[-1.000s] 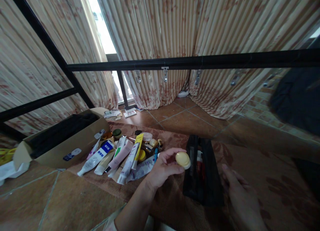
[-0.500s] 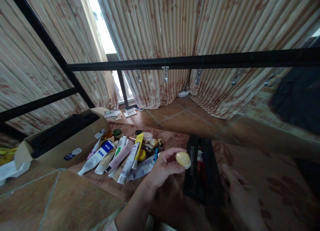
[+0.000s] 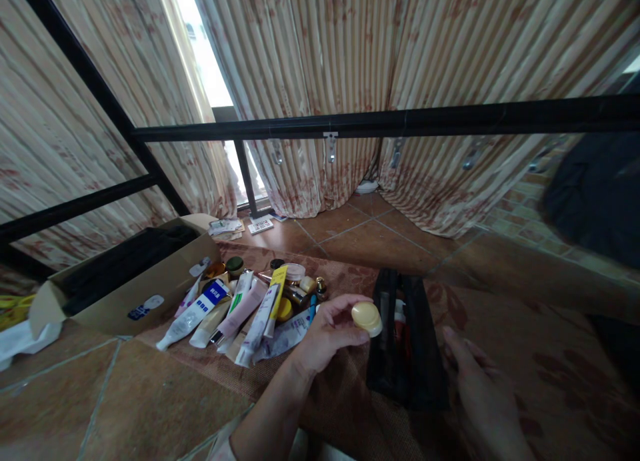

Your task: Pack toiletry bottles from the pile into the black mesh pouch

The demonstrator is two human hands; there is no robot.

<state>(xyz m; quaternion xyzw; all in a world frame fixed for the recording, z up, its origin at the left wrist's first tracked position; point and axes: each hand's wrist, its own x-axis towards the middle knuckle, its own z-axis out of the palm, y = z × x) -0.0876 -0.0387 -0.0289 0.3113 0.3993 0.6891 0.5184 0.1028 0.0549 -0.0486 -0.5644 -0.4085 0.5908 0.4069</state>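
My left hand [image 3: 327, 334] pinches a small round cream jar [image 3: 367, 316] with a pale yellow lid, tilted, just left of a black pouch [image 3: 425, 361]. The pouch lies on the brown patterned cloth with its top open, and a red-and-white tube [image 3: 399, 318] shows inside. At the pouch's right edge is my right hand [image 3: 483, 388], its fingers curled and the thumb against that side; the dim light partly hides the grip. Left of my left hand lies a heap of cosmetic tubes [image 3: 245, 314], with a yellow box [image 3: 277, 294] and several small jars behind.
A cardboard box [image 3: 115, 314] holding black fabric stands at the left. Papers [image 3: 225, 228] and a printed card [image 3: 261, 224] lie on the tiles beyond the cloth [image 3: 500, 314]. A black metal rail [image 3: 370, 124] crosses before striped curtains [image 3: 310, 54].
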